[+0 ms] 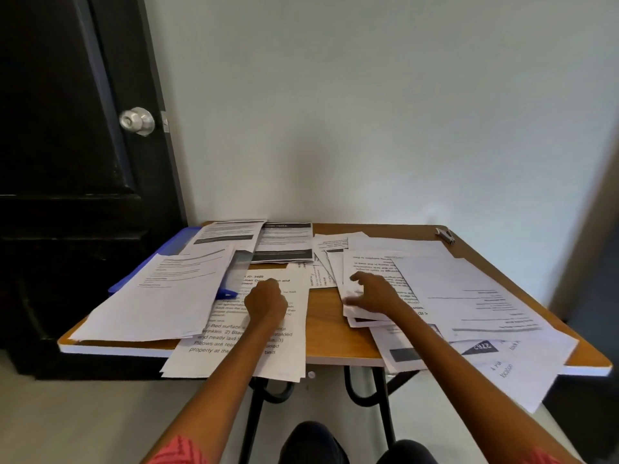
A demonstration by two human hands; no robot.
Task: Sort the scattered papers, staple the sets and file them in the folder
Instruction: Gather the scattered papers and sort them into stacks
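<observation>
Covering most of the table (330,316), printed papers (469,289) are spread in loose, overlapping heaps.
A large-print sheet (268,360) is pressed by the clenched left hand (266,301); a small stack (360,308) is touched by the right hand (375,291), fingers spread; a blue folder (174,244) lies far left, a stapler (445,235) far right.
</observation>
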